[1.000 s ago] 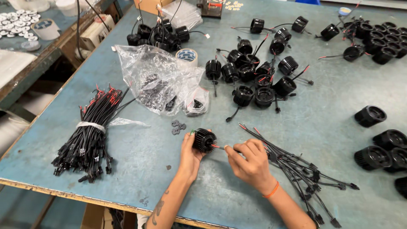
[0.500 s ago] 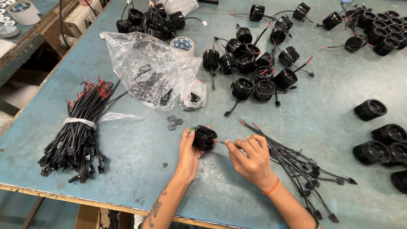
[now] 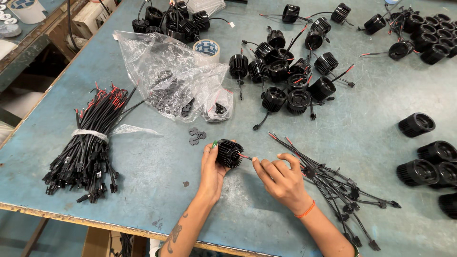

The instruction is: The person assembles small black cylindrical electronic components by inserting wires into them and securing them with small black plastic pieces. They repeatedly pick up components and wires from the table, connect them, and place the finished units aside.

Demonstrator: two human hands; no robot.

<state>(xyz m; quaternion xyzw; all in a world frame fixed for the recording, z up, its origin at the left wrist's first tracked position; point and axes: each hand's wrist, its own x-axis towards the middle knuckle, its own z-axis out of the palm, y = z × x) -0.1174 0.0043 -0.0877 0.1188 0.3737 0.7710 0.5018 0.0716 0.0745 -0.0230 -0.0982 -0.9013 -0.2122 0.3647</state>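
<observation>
My left hand (image 3: 211,167) grips a black ribbed cylindrical housing (image 3: 230,153) just above the blue table (image 3: 157,190). My right hand (image 3: 282,177) pinches a thin red and black wire (image 3: 246,156) at the housing's right end. Loose black cables with connectors (image 3: 333,183) lie spread to the right of my right hand. Three small black flat parts (image 3: 195,135) rest on the table just above my left hand.
A tied bundle of black cables (image 3: 88,143) lies at the left. A clear plastic bag of small black parts (image 3: 173,78) and a tape roll (image 3: 206,48) sit behind. Wired housings (image 3: 290,81) are heaped at centre back; bare housings (image 3: 426,159) stand at the right edge.
Both hands stay in place on the housing and wire. The camera view has shifted slightly, so the table contents sit a little lower in the picture.
</observation>
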